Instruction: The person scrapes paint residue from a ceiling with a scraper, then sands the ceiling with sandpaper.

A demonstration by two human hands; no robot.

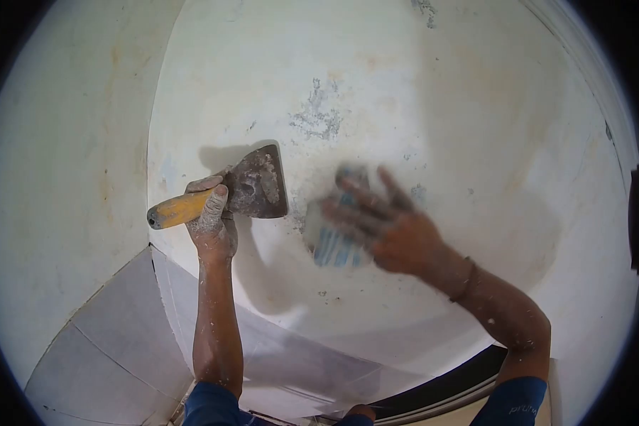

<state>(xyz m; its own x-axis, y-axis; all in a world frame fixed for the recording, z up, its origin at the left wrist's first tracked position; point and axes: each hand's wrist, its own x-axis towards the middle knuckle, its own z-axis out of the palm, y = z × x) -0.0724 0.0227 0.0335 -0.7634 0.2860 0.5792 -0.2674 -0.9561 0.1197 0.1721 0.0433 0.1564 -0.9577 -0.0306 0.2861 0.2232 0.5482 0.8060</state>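
Observation:
Dusted with white powder, my left hand [216,214] grips the yellow handle of a scraper [258,184], whose wide, stained metal blade points right near the wall [376,92]. My right hand [387,231] is blurred by motion, with its fingers spread over a pale piece with blue stripes [337,247] at the wall. Whether the fingers press on this piece or hold it cannot be made out. Grey rough patches [318,113] mark the wall above both hands.
On the left, another wall [71,135] meets this one at a corner. Grey tiles [121,341] cover the lower left. A dark curved opening [447,387] lies at the lower right, and a dark object [637,220] is at the right edge.

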